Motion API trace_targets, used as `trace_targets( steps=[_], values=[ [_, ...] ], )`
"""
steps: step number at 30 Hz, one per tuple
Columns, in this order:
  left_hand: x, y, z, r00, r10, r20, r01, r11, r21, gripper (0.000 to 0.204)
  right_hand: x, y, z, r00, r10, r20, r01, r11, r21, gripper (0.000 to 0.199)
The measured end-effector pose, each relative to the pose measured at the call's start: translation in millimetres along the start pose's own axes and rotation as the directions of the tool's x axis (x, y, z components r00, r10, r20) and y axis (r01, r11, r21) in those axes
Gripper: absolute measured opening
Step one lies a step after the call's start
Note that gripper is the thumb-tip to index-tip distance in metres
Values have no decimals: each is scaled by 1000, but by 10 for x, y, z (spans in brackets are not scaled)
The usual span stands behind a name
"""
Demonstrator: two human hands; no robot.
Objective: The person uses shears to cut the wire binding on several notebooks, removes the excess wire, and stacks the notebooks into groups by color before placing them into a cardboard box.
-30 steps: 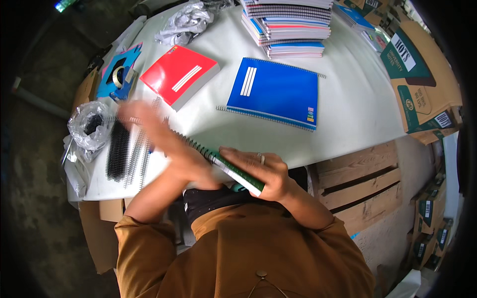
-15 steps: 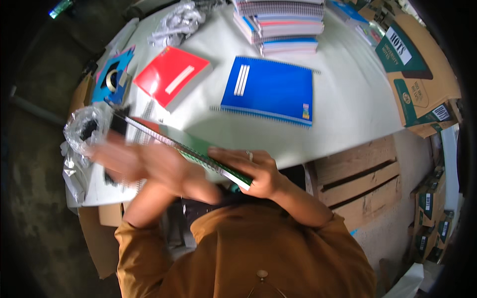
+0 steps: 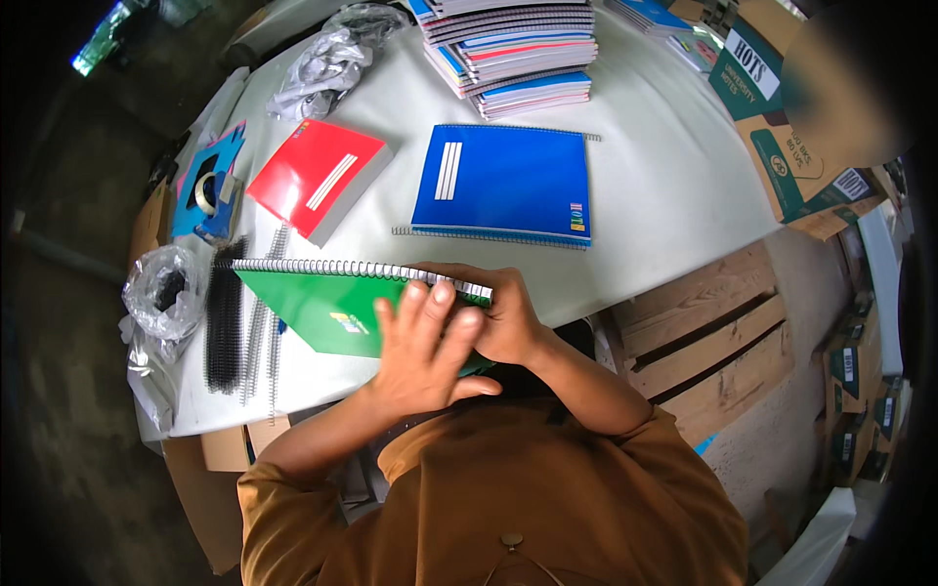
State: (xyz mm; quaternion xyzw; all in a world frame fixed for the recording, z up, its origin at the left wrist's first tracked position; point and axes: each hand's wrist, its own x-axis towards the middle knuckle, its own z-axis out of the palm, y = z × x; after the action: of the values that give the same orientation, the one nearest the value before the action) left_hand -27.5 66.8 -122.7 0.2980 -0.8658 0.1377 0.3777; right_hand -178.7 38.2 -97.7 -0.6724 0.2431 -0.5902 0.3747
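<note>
A green spiral notebook (image 3: 293,303) is tilted above the near edge of the table, its coil edge facing up. My right hand (image 3: 513,317) grips its right end, the fingers partly hidden behind it. My left hand (image 3: 420,347) is open, fingers apart, against or just in front of the green cover near the coil's right end; I cannot tell whether it touches. Beyond lie a blue spiral notebook (image 3: 503,181) and a thick red stack of covered sheets (image 3: 318,176). Left of the green notebook are black plastic coils (image 3: 225,332) and several lighter coils (image 3: 256,342).
A tall stack of notebooks (image 3: 528,49) stands at the back. Crumpled plastic (image 3: 318,78), a tape roll (image 3: 204,193) on blue sheets and a plastic-wrapped bundle (image 3: 166,293) lie along the left. Cardboard boxes (image 3: 782,146) stand right, above a wooden pallet (image 3: 703,342).
My left hand, blurred earlier at the left, has moved right to the notebook's coil end. The notebook has turned, so its green front cover now shows.
</note>
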Motion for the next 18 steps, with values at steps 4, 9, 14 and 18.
trace_targets(
  steps=[4, 9, 14, 18],
  values=[
    [803, 29, -582, 983, -51, 175, 14, 979, 205, 42, -32, -81, -78, 994, 78, 72, -78, 997, -8, 25],
    [1013, 53, -736, 969, -24, 248, 3, 996, 86, 34, -36, -77, -42, 984, 171, 53, -169, 985, -26, 17],
    [1099, 49, -808, 958, -25, 284, 11, 999, 50, 29, 1, -151, -37, 981, 181, 75, -174, 980, -97, 20],
    [1076, 39, -798, 983, -46, 178, 41, 999, 35, 19, 9, -194, -9, 978, 189, 86, -189, 982, -13, 23]
  ],
)
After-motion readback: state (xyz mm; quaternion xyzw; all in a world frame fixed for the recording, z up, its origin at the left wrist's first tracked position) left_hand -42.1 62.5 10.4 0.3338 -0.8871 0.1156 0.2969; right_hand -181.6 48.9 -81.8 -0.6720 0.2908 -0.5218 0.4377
